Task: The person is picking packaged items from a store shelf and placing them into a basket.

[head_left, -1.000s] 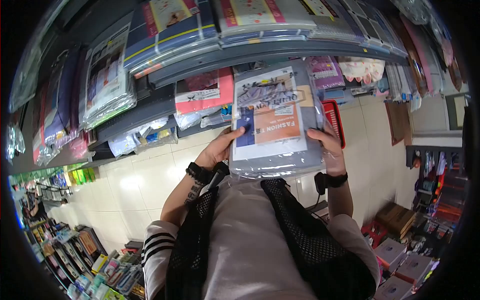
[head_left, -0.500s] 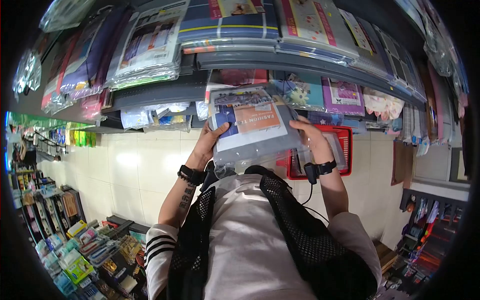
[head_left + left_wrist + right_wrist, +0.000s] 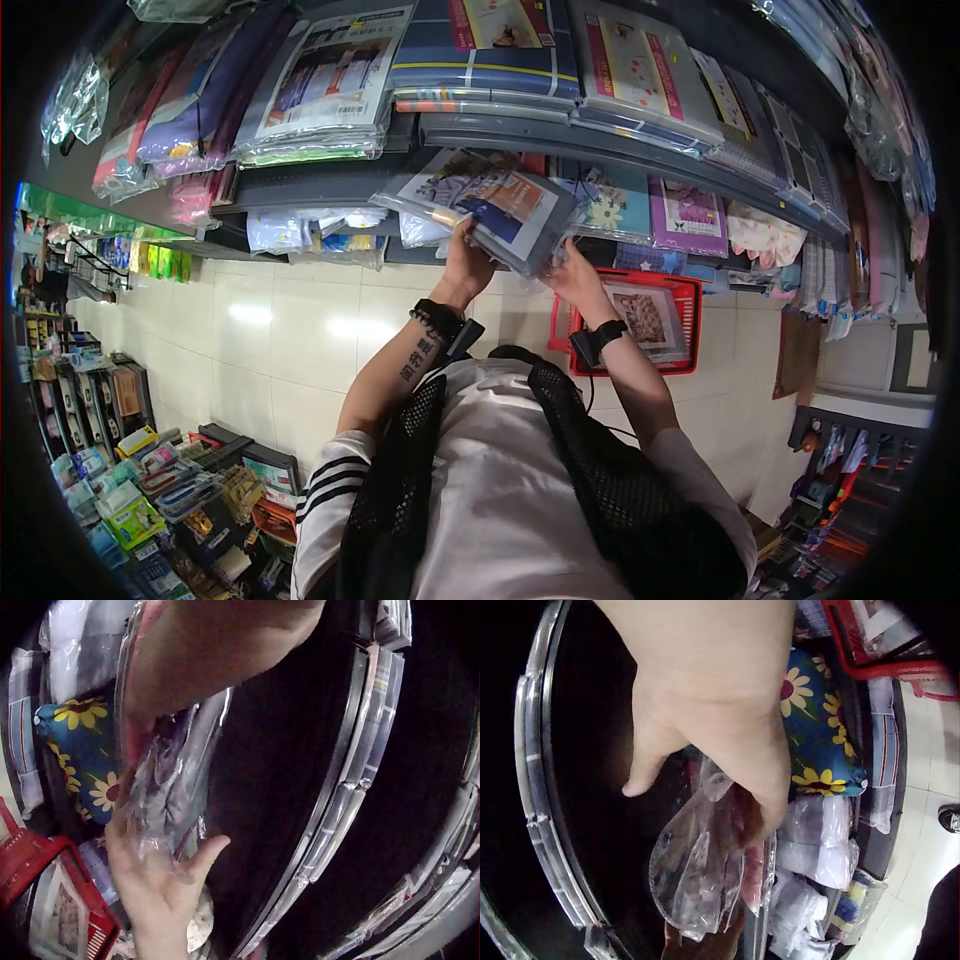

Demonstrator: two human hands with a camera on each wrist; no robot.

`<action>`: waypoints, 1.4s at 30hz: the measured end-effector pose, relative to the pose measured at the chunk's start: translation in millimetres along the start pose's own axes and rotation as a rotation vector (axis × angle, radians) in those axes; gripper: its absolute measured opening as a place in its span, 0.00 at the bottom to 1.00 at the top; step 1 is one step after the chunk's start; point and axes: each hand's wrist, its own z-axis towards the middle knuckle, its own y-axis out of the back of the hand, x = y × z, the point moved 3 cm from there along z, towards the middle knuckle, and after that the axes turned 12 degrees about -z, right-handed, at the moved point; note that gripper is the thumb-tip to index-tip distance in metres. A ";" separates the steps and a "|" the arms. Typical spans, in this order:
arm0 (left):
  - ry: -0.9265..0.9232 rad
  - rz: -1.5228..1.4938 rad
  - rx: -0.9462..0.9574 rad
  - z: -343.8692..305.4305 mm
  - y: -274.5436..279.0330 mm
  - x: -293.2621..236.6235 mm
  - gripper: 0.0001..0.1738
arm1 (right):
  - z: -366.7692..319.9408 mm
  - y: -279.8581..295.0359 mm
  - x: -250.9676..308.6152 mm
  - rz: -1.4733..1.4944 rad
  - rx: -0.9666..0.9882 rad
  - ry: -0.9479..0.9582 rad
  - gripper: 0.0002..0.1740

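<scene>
A packaged quilt cover [image 3: 512,218] in clear plastic, with a blue and orange printed label, is tilted in front of the lower shelf. My left hand [image 3: 468,268] grips its near edge, the thumb over the top and the other fingers hidden. At the right-hand corner is my right hand [image 3: 580,280]. Seen from the left wrist, this right hand [image 3: 154,889] faces palm up against the loose plastic, its thumb sticking out to the side. From the right wrist, the clear wrap [image 3: 697,862] hangs beside the right fingers, and part of the left hand [image 3: 697,945] shows beyond it.
A red shopping basket [image 3: 697,325] holding a flat packaged item stands on the tiled floor [image 3: 300,340] to the right. Stacked bedding packs [image 3: 480,70] fill the upper shelf, whose edge [image 3: 560,137] overhangs. Below are a flowered teal pack [image 3: 612,192] and a purple pack [image 3: 690,215].
The quilt cover has turned and tilted away, moving toward the lower shelf. My right thumb has come off its top face. The red basket shows more fully now.
</scene>
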 end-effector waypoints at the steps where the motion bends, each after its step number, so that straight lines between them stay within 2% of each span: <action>1: -0.008 0.055 0.016 -3.7 -7.8 2.8 0.26 | 0.8 9.4 -2.8 0.041 -0.021 -0.004 0.24; 3: 0.052 0.102 0.009 -0.2 -3.9 -3.3 0.29 | 6.0 27.3 -2.3 0.068 -0.042 -0.044 0.22; 5: 0.114 0.152 0.004 0.6 8.3 -13.1 0.31 | 14.6 38.8 1.6 -0.124 -0.051 -0.058 0.28; 6: 0.137 0.224 -0.060 1.3 21.8 -20.4 0.33 | 11.6 26.5 4.0 -0.124 -0.049 -0.057 0.28; 8: 0.177 0.325 -0.154 -0.3 45.8 -35.3 0.37 | 6.2 -0.5 13.4 -0.386 -0.186 0.064 0.39; 9: 0.174 0.328 -0.153 -1.9 57.3 -41.3 0.37 | 4.8 -13.8 13.6 -0.385 -0.182 0.067 0.39; 11: 0.166 0.250 -0.130 -2.7 82.4 -53.0 0.41 | 2.3 -29.3 16.9 -0.621 -0.323 0.109 0.48; 12: 0.082 0.173 -0.248 0.6 106.0 -65.8 0.45 | 6.5 -27.3 17.3 -0.621 -0.323 0.114 0.48; 13: -0.032 0.085 -0.267 9.6 132.5 -80.5 0.49 | 12.0 -23.2 18.1 -0.687 -0.305 0.169 0.48; 15: -0.204 0.108 -0.434 0.9 154.6 -116.2 0.51 | 13.7 -22.6 26.6 -0.754 -0.288 0.221 0.48; 17: -0.287 0.246 -0.490 -10.0 160.5 -145.8 0.49 | 7.9 -32.1 43.5 -0.661 -0.139 0.083 0.44; 18: -0.299 0.274 -0.539 -10.4 163.1 -156.2 0.43 | -0.2 -42.0 53.3 -0.736 -0.154 0.099 0.39; 19: -0.300 0.273 -0.531 -9.7 164.5 -164.5 0.43 | 0.1 -38.3 58.5 -0.740 -0.154 0.107 0.39; 21: -0.124 0.308 -0.299 -8.8 149.3 -167.6 0.31 | 1.2 -29.0 71.7 -0.757 -0.148 0.155 0.38; 22: -0.066 0.259 -0.258 -6.9 144.7 -165.0 0.16 | 0.7 -26.8 77.4 -0.756 -0.101 0.165 0.38; 23: -0.065 0.254 -0.248 -7.5 138.7 -162.3 0.16 | -0.7 -24.8 81.7 -0.765 -0.104 0.170 0.38; 25: -0.002 0.894 -0.055 -9.7 122.3 -153.9 0.16 | -2.8 -20.2 90.0 -0.720 -0.130 0.162 0.36; 26: 0.064 0.664 -0.137 4.0 142.0 -153.5 0.12 | 2.0 -14.2 96.4 -0.709 -0.068 0.137 0.32; 27: 0.078 0.647 -0.127 2.2 136.3 -149.9 0.10 | 4.1 -12.3 104.3 -0.714 -0.068 0.145 0.32; 29: 0.079 0.682 -0.164 -2.8 118.2 -138.0 0.11 | 7.6 -0.3 121.9 -0.505 -0.213 0.222 0.26; 30: 0.146 0.639 -0.108 -3.3 110.0 -133.7 0.11 | 16.6 -1.3 127.1 -0.203 -0.021 0.376 0.21; 31: 0.171 0.576 -0.042 -7.4 104.1 -125.6 0.12 | 16.7 6.8 129.9 -0.203 -0.025 0.379 0.21; 33: 0.237 0.570 -0.065 -2.2 100.0 -99.0 0.11 | -3.0 -22.4 128.4 0.361 0.093 0.509 0.21; 34: 0.303 0.639 -0.022 3.4 95.0 -80.9 0.13 | -0.3 -14.6 118.6 0.284 -0.008 0.497 0.24; 35: 0.372 0.708 0.021 9.6 90.5 -62.8 0.16 | 6.4 2.9 104.7 0.286 -0.012 0.497 0.24; 37: 0.530 0.748 0.046 30.5 96.7 -33.6 0.23 | 29.9 50.8 67.5 -0.274 -0.119 0.085 0.25; 38: 0.633 0.722 0.038 34.8 92.1 -22.4 0.26 | 35.3 61.2 49.9 -0.409 -0.200 -0.014 0.23; 39: 0.634 0.721 0.036 31.5 81.5 -16.3 0.26 | 39.9 59.2 32.4 -0.540 -0.281 -0.117 0.22; 40: 0.698 0.735 0.050 24.6 73.0 -10.3 0.25 | 44.9 55.2 22.8 -0.533 -0.281 -0.120 0.22; 42: 0.796 0.799 0.071 22.1 71.3 -1.3 0.28 | 47.7 34.8 6.9 -0.399 -0.133 -0.192 0.21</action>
